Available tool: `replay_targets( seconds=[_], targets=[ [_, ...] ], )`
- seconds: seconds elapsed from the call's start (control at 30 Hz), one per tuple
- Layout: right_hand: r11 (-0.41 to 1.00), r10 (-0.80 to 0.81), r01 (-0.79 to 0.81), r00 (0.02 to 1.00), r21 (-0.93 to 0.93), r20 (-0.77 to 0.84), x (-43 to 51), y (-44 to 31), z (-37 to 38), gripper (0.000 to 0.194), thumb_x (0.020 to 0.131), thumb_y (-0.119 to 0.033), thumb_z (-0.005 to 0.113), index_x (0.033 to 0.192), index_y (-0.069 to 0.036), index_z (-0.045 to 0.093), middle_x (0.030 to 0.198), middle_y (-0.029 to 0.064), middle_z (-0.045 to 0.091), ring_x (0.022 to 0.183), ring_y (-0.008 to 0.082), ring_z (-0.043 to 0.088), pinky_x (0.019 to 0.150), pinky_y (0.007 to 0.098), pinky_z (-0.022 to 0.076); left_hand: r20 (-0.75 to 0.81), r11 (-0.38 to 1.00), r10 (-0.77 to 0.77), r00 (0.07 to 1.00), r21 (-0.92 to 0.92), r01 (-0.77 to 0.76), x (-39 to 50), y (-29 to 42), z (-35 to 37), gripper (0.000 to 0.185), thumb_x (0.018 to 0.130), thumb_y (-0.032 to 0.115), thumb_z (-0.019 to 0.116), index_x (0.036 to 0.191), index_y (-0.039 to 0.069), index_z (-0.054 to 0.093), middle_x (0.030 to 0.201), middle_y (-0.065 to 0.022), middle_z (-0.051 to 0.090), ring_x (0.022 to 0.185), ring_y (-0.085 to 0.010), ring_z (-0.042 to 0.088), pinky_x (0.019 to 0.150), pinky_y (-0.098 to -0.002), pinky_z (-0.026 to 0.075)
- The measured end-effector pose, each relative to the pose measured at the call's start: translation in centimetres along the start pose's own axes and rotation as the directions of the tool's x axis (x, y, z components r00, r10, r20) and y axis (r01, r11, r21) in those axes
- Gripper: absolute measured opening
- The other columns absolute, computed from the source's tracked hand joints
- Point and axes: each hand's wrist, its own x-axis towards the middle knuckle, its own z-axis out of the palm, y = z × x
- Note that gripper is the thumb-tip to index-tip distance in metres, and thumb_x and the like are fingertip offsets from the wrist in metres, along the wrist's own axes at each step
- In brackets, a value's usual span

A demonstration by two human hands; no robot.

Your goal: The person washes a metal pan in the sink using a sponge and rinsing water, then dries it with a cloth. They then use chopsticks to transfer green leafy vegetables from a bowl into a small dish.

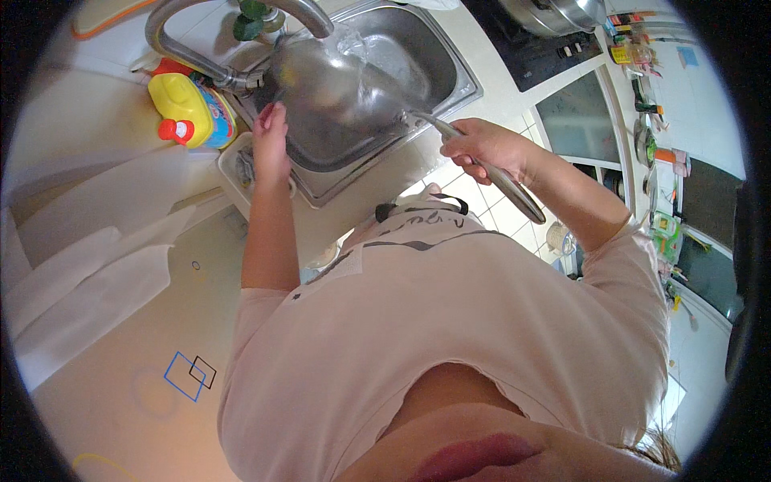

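My right hand grips the long metal handle of a pan. The metal pan is tilted over the sink, its surface wet and partly blurred. Water from the curved faucet runs onto the pan. At the left side of the sink is my left hand, raised near the pan's left rim. I see it edge-on, so contact with the pan and the exact finger spread are unclear.
A yellow detergent jug with a red cap stands left of the sink, behind a small white tray. To the right are a black cooktop and a steel pot. A green-leaved plant stands behind the faucet.
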Motion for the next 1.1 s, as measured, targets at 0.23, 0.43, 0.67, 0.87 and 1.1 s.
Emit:
replay_targets(
  seconds=[0.23, 0.43, 0.67, 0.87, 1.1],
  targets=[
    [0.771, -0.007, 0.001, 1.000, -0.636, -0.007, -1.5, 0.1, -1.3, 0.021, 0.084, -0.018, 0.056, 0.088, 0.002, 0.053, 0.056, 0.0055, 0.052, 0.043, 0.0154, 0.051, 0.042, 0.0313, 0.0433, 0.129, 0.923, -0.316, 0.940, -0.186, 0.336, -5.7, 2.2, -1.9, 0.061, 0.093, 0.056, 0.055, 0.132, 0.010, 0.049, 0.124, -0.0064, 0.058, 0.106, -0.0225, 0.057, 0.093, -0.0366, 0.043],
    [0.372, -0.013, -0.060, 0.997, -0.926, -0.070, -2.7, -3.3, -2.6, 0.018, 0.087, -0.014, 0.058, 0.094, 0.003, 0.056, 0.071, 0.0145, 0.061, 0.050, 0.0179, 0.061, 0.044, 0.0307, 0.0482, 0.101, 0.890, -0.443, 0.891, -0.072, 0.450, -9.8, -0.9, -2.1, 0.065, 0.091, 0.059, 0.055, 0.132, 0.010, 0.047, 0.118, -0.0100, 0.057, 0.106, -0.0233, 0.056, 0.088, -0.0406, 0.046],
    [-0.215, -0.411, -0.187, 0.908, -0.959, -0.084, -7.0, -4.1, -2.5, 0.028, 0.086, -0.010, 0.065, 0.110, 0.000, 0.053, 0.086, 0.0229, 0.064, 0.083, 0.0262, 0.068, 0.069, 0.0399, 0.0536, 0.343, 0.814, -0.508, 0.790, -0.108, 0.571, -9.8, -3.6, 1.6, 0.077, 0.093, 0.066, 0.043, 0.147, 0.012, 0.029, 0.138, -0.0153, 0.042, 0.126, -0.0298, 0.043, 0.102, -0.0496, 0.035],
    [-0.192, -0.666, -0.255, 0.743, -0.948, -0.065, -9.6, -0.8, -6.5, 0.038, 0.087, -0.010, 0.063, 0.121, -0.001, 0.047, 0.088, 0.0185, 0.065, 0.069, 0.0292, 0.068, 0.058, 0.0372, 0.0571, 0.396, 0.833, -0.437, 0.808, -0.162, 0.530, -7.4, 1.7, 6.6, 0.085, 0.091, 0.071, 0.035, 0.151, 0.012, 0.021, 0.149, -0.0177, 0.032, 0.134, -0.0358, 0.035, 0.107, -0.0640, 0.020],
    [0.068, -0.940, -0.162, 0.320, -0.984, -0.118, -0.8, 7.9, -10.4, 0.035, 0.084, -0.016, 0.066, 0.111, -0.008, 0.046, 0.073, 0.0144, 0.063, 0.063, 0.0311, 0.066, 0.053, 0.0413, 0.0541, 0.352, 0.991, -0.022, 0.936, -0.114, 0.066, -3.5, 9.2, 10.1, 0.068, 0.091, 0.031, 0.062, 0.145, 0.009, 0.027, 0.142, -0.0150, 0.044, 0.126, -0.0322, 0.045, 0.104, -0.0585, 0.028]
  ],
)
